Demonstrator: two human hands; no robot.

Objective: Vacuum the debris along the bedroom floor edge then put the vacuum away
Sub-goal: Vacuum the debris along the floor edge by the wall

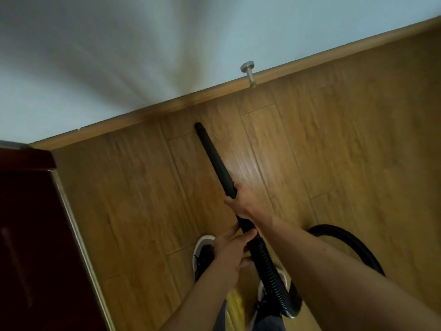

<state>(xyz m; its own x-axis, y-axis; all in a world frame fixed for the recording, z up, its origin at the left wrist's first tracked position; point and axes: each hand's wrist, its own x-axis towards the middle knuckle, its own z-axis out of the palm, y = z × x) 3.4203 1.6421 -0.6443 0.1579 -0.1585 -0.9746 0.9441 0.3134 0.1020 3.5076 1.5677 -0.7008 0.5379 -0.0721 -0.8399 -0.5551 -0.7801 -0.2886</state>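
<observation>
A black vacuum wand [212, 154] slants up and left over the wooden floor [334, 151]. Its narrow tip [198, 126] sits just short of the wooden skirting board [214, 91]. My right hand [243, 201] grips the wand at its wide lower end. Just below, my left hand [230, 249] holds the wand where it joins the ribbed black hose [269, 266]. The hose loops behind my right forearm and arcs out to the right [353, 240]. The vacuum body is out of view. No debris shows in this blurred frame.
A metal door stopper [249, 72] sticks out of the floor by the skirting board. A dark red door or cabinet [31, 235] with a pale edge fills the left side. My shoes [202, 254] stand below the hands. A white wall [119, 56] rises behind.
</observation>
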